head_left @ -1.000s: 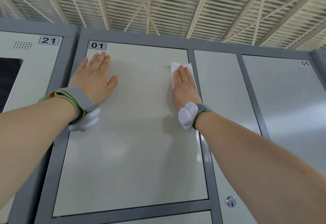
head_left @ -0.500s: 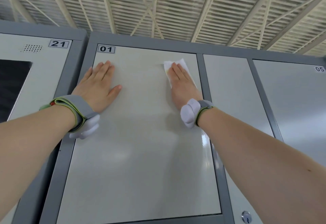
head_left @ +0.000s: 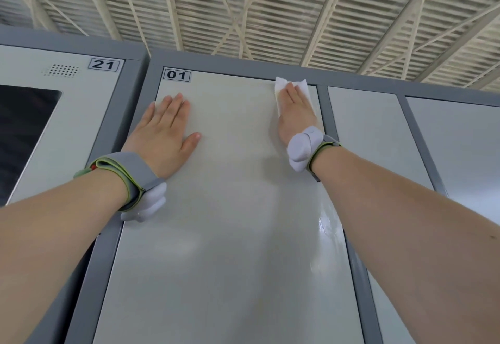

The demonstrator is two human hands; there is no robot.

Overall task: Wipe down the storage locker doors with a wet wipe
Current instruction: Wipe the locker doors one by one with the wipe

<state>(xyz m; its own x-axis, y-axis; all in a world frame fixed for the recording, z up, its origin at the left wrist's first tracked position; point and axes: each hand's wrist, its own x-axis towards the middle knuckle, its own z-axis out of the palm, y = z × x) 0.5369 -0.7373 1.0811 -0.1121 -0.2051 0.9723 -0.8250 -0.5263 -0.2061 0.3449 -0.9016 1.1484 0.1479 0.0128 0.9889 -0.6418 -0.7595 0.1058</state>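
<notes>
The pale locker door marked 01 [head_left: 232, 208] fills the middle of the view. My right hand [head_left: 295, 111] lies flat with straight fingers on a white wet wipe [head_left: 304, 86], pressing it against the door's top right corner. My left hand [head_left: 165, 130] rests flat on the upper left of the same door, fingers spread and empty. A wet sheen shows along the door's right edge below my right wrist.
Grey frame bars [head_left: 323, 105] separate the doors. A locker marked 21 [head_left: 104, 64] with a dark panel [head_left: 21, 132] stands to the left. Two more pale doors [head_left: 373, 138] lie to the right. A slatted ceiling [head_left: 257, 10] is overhead.
My right hand has slid the wipe up the door to its top right corner. My left hand has stayed flat on the door. The view has tilted upward.
</notes>
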